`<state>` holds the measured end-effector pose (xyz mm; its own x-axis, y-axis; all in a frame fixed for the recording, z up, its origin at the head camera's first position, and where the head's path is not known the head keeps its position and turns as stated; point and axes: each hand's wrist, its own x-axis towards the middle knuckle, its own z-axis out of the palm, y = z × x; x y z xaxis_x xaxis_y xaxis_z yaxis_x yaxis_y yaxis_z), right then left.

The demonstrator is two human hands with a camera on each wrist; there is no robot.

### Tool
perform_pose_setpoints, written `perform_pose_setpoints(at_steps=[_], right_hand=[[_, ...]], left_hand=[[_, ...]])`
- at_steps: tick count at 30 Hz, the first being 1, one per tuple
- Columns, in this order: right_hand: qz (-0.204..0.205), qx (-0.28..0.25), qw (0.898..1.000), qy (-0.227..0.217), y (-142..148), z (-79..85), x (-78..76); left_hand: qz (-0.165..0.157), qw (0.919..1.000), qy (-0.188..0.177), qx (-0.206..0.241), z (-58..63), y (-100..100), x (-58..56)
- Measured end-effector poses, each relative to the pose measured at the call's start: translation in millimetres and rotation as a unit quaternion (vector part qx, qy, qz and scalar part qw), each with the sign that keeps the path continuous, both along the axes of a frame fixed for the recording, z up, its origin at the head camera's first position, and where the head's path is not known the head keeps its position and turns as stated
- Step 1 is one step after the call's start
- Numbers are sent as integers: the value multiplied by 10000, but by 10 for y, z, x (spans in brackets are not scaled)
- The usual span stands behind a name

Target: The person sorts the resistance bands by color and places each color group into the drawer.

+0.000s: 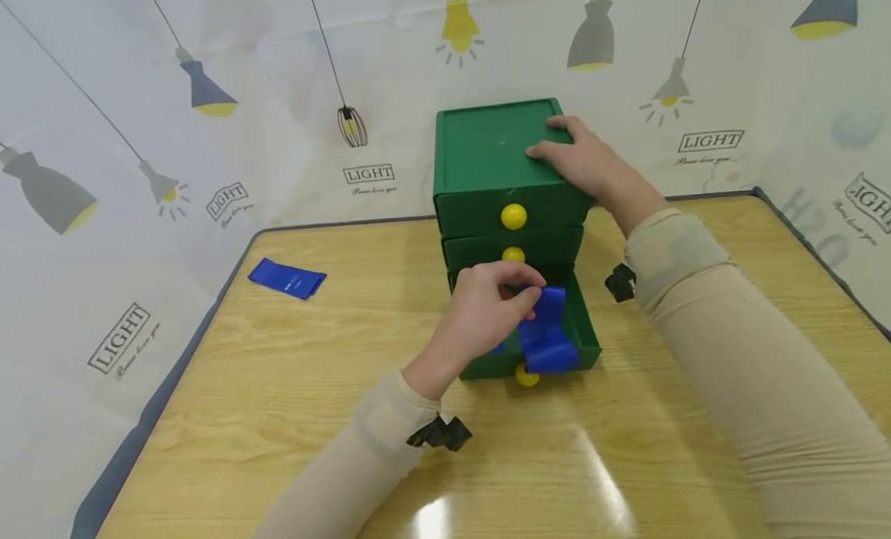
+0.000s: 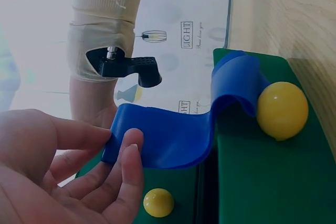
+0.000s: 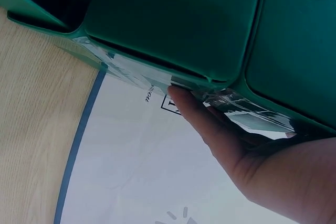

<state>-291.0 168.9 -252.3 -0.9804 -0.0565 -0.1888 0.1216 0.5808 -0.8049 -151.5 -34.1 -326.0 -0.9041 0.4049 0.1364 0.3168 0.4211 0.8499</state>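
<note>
My left hand (image 1: pixel 480 311) pinches one end of a blue elastic band (image 1: pixel 544 330) between thumb and fingers. From there the band hangs over the pulled-out bottom drawer (image 1: pixel 588 336), its other end draped across the drawer front by the yellow knob (image 1: pixel 527 376). In the left wrist view the flat blue strip bends in a wave away from the fingertips. A bit of blue shows inside the drawer beside my wrist. My right hand (image 1: pixel 585 162) rests on the top right edge of the green drawer cabinet (image 1: pixel 497 148), with a finger (image 3: pixel 194 111) along its side in the right wrist view.
A folded blue band (image 1: pixel 287 278) lies on the wooden table (image 1: pixel 313 415) at the left. Two upper drawers with yellow knobs (image 1: pixel 513 216) stand above the open one. Behind the table hangs a white cloth (image 1: pixel 390 44) printed with lamps.
</note>
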Motion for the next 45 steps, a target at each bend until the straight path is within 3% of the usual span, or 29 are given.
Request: perform_pose_setpoints(at_steps=[33, 45], right_hand=[[-82, 71, 9999, 31, 50, 38, -12], [-27, -2, 10000, -2, -3, -9, 7]], left_hand=[[-159, 9994, -199, -224, -9, 2, -39], [-177, 9991, -314, -243, -114, -16, -18]])
